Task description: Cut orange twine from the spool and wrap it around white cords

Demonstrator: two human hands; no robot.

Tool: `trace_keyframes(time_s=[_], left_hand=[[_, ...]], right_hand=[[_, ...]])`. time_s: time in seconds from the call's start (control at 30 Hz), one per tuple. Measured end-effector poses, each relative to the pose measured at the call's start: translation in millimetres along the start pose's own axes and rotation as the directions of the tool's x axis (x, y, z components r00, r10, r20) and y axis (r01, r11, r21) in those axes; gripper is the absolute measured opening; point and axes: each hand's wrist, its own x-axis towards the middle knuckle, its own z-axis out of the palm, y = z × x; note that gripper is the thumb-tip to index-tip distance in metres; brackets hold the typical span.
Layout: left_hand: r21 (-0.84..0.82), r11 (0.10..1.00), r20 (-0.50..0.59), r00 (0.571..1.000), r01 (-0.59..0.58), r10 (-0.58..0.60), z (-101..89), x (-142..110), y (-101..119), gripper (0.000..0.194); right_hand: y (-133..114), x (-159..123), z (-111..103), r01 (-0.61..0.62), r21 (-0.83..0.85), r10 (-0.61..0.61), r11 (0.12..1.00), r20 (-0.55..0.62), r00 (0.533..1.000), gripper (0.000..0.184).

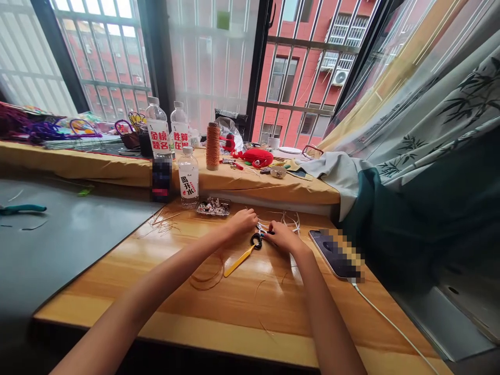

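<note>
My left hand [242,222] is over the wooden table, fingers bent and pressed together; anything between them is too small to make out. Just right of it lies a pair of scissors [256,240] with black handles, its blades toward the left fingertips. My right hand [284,237] has its fingers curled at the scissors' other handle, which it partly covers. A yellow tool, flat and tapered like tweezers [239,261], lies below the scissors. To its left is a loose coil of thin brown thread [207,281]. White cords [291,221] lie behind the right hand.
A clear tray of small pieces [213,207] stands at the table's back beside a water bottle [188,177]. A phone [336,254] with a white cable lies on the right. On the ledge are a brown thread spool [213,147] and a red stuffed item [255,158].
</note>
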Motion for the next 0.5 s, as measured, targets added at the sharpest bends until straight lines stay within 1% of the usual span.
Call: trace_keyframes(time_s=[0.1, 0.2, 0.3, 0.37, 0.43, 0.5], left_hand=[[0.026, 1.000, -0.006, 1.000, 0.001, -0.001, -11.5, -12.2, -6.3, 0.013], [0.062, 0.997, 0.009, 0.999, 0.053, -0.054, -34.6, -44.8, -19.2, 0.016], [0.120, 0.979, 0.027, 0.986, 0.163, -0.167, -58.6, -97.1, -38.9, 0.021], [0.169, 0.951, 0.056, 0.961, 0.259, -0.272, -67.0, -137.4, -56.1, 0.025], [0.189, 0.913, 0.088, 0.920, 0.362, -0.383, -67.0, -176.0, -74.8, 0.029], [0.191, 0.878, 0.089, 0.883, 0.440, -0.461, -61.5, -206.5, -91.1, 0.032]], right_hand=[[0.5, 0.4, 0.4, -0.009, 0.002, 0.009, 1.000, 0.009, 1.000, 0.024], [0.8, 0.4, 0.4, -0.001, 0.004, 0.001, 1.000, 0.006, 1.000, 0.023], [1.0, 0.6, 0.4, 0.010, 0.001, -0.010, 1.000, 0.005, 1.000, 0.022], [1.4, 1.6, 0.9, 0.020, 0.000, -0.020, 1.000, 0.005, 1.000, 0.020], [2.3, 3.2, 2.0, 0.035, -0.001, -0.035, 0.999, 0.000, 0.999, 0.018], [3.5, 5.0, 3.2, 0.046, -0.004, -0.046, 0.999, -0.015, 0.999, 0.014]])
